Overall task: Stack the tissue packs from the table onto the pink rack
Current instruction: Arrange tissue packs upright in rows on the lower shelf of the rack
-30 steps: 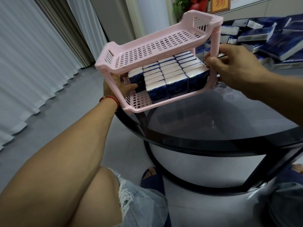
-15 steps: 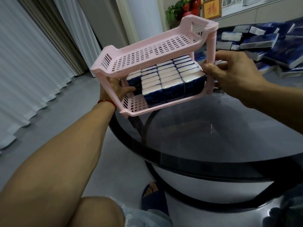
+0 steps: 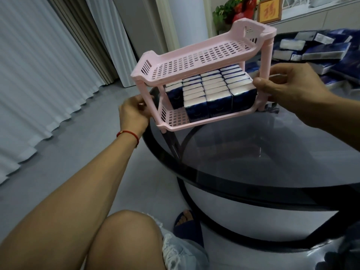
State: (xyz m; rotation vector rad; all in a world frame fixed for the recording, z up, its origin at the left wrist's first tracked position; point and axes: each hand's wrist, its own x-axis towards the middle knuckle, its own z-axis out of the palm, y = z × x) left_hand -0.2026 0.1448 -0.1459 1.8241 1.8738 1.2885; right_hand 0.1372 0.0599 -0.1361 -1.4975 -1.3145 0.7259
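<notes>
Table (image 3: 272,156): dark glass, loose packs (image 3: 331,53) piled at far side, many left to stack. Rack (image 3: 204,57): pink, two tiers, tilted, at table's near-left edge; whether feet touch glass, cannot tell. Lower tier nearly full of packed rows (image 3: 212,88), small gap at left end; top tier bare. Judged roughly half done. Right hand (image 3: 288,88): fingers curled round right post, thumb on front. Left hand (image 3: 134,112): pinching left leg.

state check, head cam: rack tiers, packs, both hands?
pink rack: tilted, at table edge
top tier: empty
bottom tier: mostly filled with upright tissue packs, left end bare
loose packs: piled on glass table
left hand: grips left leg
right hand: grips right leg
</notes>
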